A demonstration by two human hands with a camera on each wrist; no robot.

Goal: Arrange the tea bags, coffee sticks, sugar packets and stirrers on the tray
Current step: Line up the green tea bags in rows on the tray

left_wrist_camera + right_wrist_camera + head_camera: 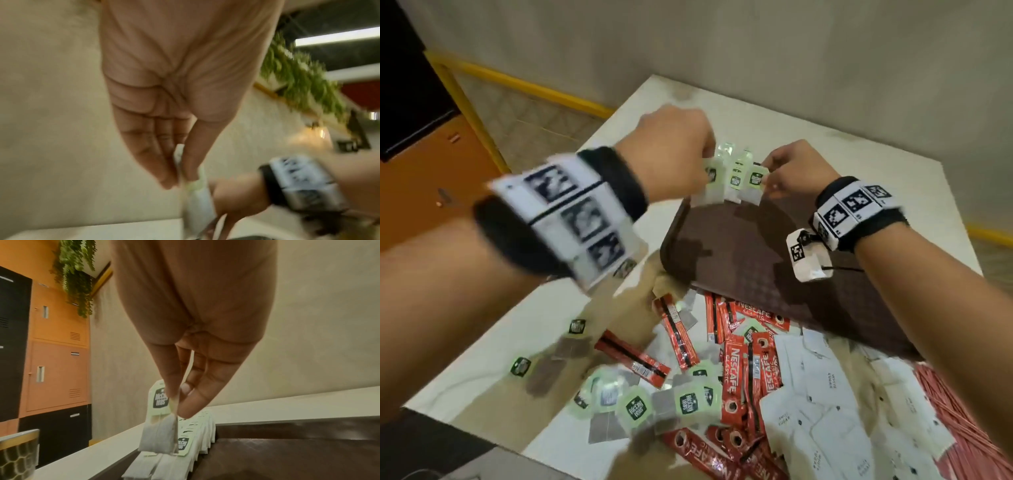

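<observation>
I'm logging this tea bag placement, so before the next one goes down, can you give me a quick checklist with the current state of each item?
1. Right hand pinches a tea bag securely: ok.
2. Left hand holds its tea bags: ok; count cannot tell, blurred.
3. Row of tea bags already standing along the tray edge: ok.
4. Bare tray floor beside the row: ok.
5. Coffee sticks, sugar packets and stirrers on the tray: not ok, all lie on the table.
6. Loose tea bags left on the table: not ok.
</observation>
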